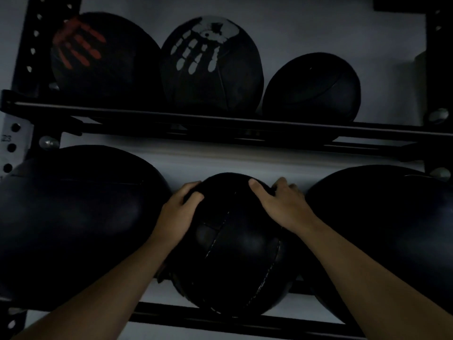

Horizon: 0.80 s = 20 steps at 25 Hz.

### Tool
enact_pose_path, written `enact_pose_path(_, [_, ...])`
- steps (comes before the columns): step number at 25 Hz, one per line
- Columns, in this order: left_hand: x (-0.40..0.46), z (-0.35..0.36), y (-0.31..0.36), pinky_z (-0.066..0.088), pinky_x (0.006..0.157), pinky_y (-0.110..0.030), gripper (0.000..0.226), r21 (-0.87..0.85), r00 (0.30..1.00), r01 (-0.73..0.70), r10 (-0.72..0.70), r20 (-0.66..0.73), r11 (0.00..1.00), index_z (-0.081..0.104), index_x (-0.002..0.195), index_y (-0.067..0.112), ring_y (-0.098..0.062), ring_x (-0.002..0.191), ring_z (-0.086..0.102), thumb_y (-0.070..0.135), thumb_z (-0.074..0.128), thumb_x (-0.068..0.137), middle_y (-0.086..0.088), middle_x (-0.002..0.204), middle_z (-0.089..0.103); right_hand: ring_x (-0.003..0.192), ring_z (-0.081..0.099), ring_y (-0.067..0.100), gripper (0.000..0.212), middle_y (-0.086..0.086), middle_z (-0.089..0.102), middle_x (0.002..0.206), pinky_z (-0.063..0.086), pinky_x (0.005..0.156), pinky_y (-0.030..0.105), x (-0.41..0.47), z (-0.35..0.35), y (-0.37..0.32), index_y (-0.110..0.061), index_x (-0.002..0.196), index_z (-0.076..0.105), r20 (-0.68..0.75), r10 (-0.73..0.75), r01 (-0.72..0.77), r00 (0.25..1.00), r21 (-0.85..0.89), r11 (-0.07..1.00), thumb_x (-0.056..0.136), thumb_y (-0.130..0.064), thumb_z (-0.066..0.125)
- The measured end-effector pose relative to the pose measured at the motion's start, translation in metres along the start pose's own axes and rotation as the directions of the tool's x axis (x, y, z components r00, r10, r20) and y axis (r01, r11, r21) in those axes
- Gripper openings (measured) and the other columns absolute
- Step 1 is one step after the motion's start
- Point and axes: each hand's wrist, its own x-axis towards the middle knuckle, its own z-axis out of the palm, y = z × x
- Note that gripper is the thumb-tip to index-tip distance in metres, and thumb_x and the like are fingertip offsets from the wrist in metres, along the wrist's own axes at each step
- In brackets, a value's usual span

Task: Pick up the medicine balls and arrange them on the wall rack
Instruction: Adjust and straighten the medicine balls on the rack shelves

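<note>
From the head view, the one readable mark is "23" on the grey perforated upright (9,148) at far left. The black metal wall rack (220,123) carries two rows. Its upper rail bears a black ball with a red handprint (98,60), a black ball with a white handprint (210,67) and a smaller plain black ball (311,89). Below, the stitched black leather medicine ball (235,244) sits between two larger black balls (73,217), grasped by the left hand (179,212) and right hand (279,204), fingers spread over its top.
</note>
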Motion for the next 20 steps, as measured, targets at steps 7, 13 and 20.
enact_pose_path(7, [-0.033,0.043,0.016,0.030,0.123,-0.060,0.102,0.236,0.967,0.185,-0.135,-0.214,0.954,0.040,0.157,0.044,-0.042,0.150,0.039,0.098,0.038,0.071,-0.008,0.166,0.039,0.133,0.058,0.030,0.083,0.004,0.062,0.147,0.044,0.113,0.047,0.025,0.000,-0.022,-0.034,0.144,0.058,0.155,0.025,-0.041,0.988,0.100,0.994,0.086,-0.088,0.034])
enact_pose_path(13, [-0.015,0.005,-0.017,0.046,0.113,-0.038,0.045,0.016,0.994,-0.060,0.062,-0.088,0.998,0.063,0.144,0.033,-0.019,0.137,0.057,0.047,0.065,0.101,0.003,0.147,0.060,0.142,0.038,0.039,0.095,0.011,0.048,0.146,0.031,0.113,0.061,-0.016,0.013,-0.011,-0.038,0.138,0.048,-0.090,-0.059,0.044,0.994,-0.168,0.985,0.071,-0.099,0.020])
enact_pose_path(20, [-0.012,0.032,0.027,0.029,0.124,-0.061,0.105,0.322,0.988,0.147,-0.125,-0.090,0.935,0.038,0.158,0.037,-0.041,0.152,0.037,0.098,0.042,0.072,-0.010,0.164,0.040,0.131,0.057,0.029,0.081,0.005,0.060,0.148,0.043,0.099,0.038,0.015,0.000,-0.011,-0.030,0.145,0.054,0.089,0.025,-0.039,0.996,0.163,0.986,0.088,-0.085,0.040])
